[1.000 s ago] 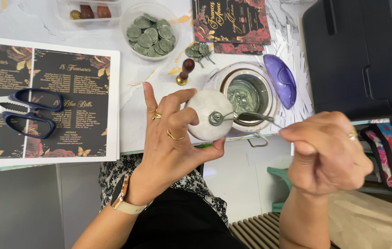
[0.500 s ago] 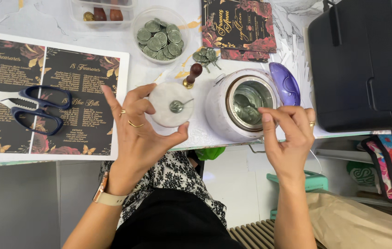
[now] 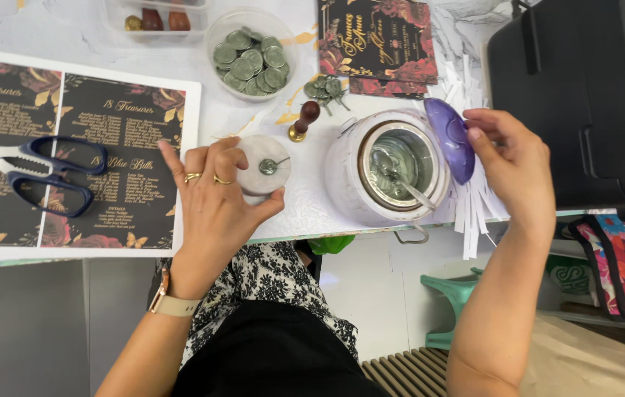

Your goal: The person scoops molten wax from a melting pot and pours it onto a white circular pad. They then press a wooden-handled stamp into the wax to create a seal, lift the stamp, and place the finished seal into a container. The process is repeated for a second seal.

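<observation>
Grasping the small white marble disc (image 3: 262,167) by its rim, left hand (image 3: 213,206) steadies something heavy, slick; right hand (image 3: 515,165) pinches the light purple lid (image 3: 446,138).

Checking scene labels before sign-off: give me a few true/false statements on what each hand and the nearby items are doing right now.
1. The left hand grips a round white marble disc with a grey-green wax blob on it. True.
2. The right hand holds the blue-handled scissors. False: it touches the translucent purple lid; the scissors lie on the dark printed sheet.
3. A metal spoon rests inside the white round melting pot. True.
4. The clear round bowl is empty. False: it holds grey-green wax seals.
</observation>
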